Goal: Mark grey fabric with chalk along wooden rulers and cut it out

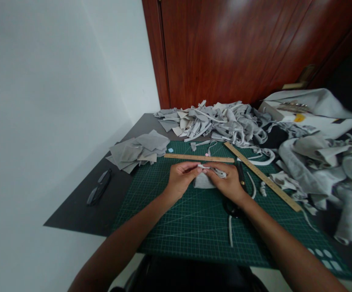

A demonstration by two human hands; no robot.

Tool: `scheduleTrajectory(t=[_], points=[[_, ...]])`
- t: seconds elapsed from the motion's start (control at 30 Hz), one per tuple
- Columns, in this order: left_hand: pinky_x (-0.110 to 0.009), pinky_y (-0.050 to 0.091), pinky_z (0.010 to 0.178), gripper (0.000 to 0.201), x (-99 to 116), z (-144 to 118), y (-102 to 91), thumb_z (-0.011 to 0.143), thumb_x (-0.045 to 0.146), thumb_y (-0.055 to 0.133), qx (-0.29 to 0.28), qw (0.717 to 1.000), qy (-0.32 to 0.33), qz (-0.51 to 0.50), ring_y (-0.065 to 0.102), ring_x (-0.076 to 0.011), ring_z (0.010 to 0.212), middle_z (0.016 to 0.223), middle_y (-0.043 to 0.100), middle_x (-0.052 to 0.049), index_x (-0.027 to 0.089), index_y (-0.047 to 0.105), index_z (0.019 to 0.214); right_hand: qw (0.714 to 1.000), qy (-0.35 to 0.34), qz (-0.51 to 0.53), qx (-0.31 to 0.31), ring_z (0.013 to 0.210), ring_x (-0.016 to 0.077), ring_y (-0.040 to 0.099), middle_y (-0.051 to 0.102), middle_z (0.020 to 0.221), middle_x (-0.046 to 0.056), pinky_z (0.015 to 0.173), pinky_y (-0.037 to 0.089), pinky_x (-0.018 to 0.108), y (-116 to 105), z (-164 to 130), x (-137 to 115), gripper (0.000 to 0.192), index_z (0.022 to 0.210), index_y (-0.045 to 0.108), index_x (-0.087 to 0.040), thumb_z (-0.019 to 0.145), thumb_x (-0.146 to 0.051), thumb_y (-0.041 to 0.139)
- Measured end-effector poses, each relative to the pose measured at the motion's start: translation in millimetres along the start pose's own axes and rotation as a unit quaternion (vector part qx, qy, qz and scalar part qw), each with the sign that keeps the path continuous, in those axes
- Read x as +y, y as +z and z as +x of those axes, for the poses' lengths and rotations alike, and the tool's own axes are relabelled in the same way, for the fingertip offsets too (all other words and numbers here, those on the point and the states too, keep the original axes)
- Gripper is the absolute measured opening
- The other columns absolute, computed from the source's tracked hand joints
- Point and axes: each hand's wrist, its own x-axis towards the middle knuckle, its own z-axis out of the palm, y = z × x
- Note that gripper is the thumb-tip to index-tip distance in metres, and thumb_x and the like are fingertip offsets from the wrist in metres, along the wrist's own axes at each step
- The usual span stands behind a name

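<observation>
Between my two hands is a small folded piece of grey fabric (204,181), held above the green cutting mat (176,227). My left hand (182,177) pinches its upper left edge with thumb and forefinger. At the top and right side, my right hand (226,178) grips the same fabric, with a fold showing between its thumb and fingers. A pair of black scissors (232,208) lies on the mat, partly hidden under my right hand and wrist. Close by are a thin fabric strip (230,231) and another curved strip (251,184).
Two wooden rulers (198,157) (263,177) rest on the mat. Cut grey pieces (137,150) and eyeglasses (99,188) lie to the left. A heap of scraps (218,119) fills the back. Rolled fabric (315,162) and a white box (318,121) stand at the right.
</observation>
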Motion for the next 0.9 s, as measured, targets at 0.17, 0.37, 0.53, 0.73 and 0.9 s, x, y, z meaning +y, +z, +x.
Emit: scheduleTrajectory(t=[0.17,0.37,0.53,0.73,0.9], points=[[-0.027,0.052,0.068,0.041,0.0,0.7,-0.7,0.059,0.043,0.098,0.01,0.999,-0.037,-0.033,0.065,-0.0127,0.065,0.075,0.077,-0.004,0.016,0.083,0.087,1.0,0.028,0.004,0.008,0.072,0.0217,0.078,0.084,0.085,0.004,0.071,0.062,0.031,-0.1,0.3,1.6,0.007,0.089,0.083,-0.024,0.086,-0.029,0.079],[-0.028,0.052,0.066,0.043,6.5,-0.4,0.2,0.055,0.044,0.1,-0.015,0.994,-0.083,-0.076,0.066,-0.0141,0.067,0.074,0.075,-0.005,0.014,0.08,0.078,0.999,0.03,0.014,0.001,0.072,0.0214,0.078,0.084,0.084,0.003,0.07,0.06,0.03,0.0,-0.4,0.7,0.006,0.089,0.083,-0.024,0.085,-0.028,0.08],[-0.03,0.054,0.069,0.043,8.6,-1.8,1.5,0.056,0.045,0.099,-0.013,0.993,-0.086,-0.079,0.066,-0.015,0.068,0.073,0.074,-0.005,0.013,0.079,0.077,1.0,0.025,0.004,-0.007,0.071,0.0211,0.078,0.084,0.084,0.003,0.068,0.06,0.03,-0.6,-0.4,-1.2,0.006,0.089,0.083,-0.024,0.086,-0.028,0.079],[-0.031,0.055,0.073,0.046,6.1,-3.7,3.3,0.054,0.049,0.1,0.004,0.993,-0.085,-0.08,0.065,-0.0147,0.07,0.074,0.073,-0.004,0.014,0.078,0.077,1.0,0.01,-0.017,-0.02,0.07,0.0208,0.077,0.084,0.084,0.002,0.067,0.059,0.029,-0.8,-1.4,0.4,0.007,0.091,0.083,-0.025,0.088,-0.027,0.077],[-0.025,0.046,0.062,0.042,3.2,-5.5,3.5,0.064,0.05,0.095,0.008,0.998,-0.053,-0.023,0.056,-0.0103,0.062,0.069,0.07,-0.002,0.014,0.079,0.08,0.999,0.015,-0.029,-0.013,0.073,0.0213,0.078,0.084,0.085,0.003,0.072,0.061,0.03,-0.8,-1.9,1.5,0.007,0.09,0.083,-0.025,0.088,-0.028,0.077]])
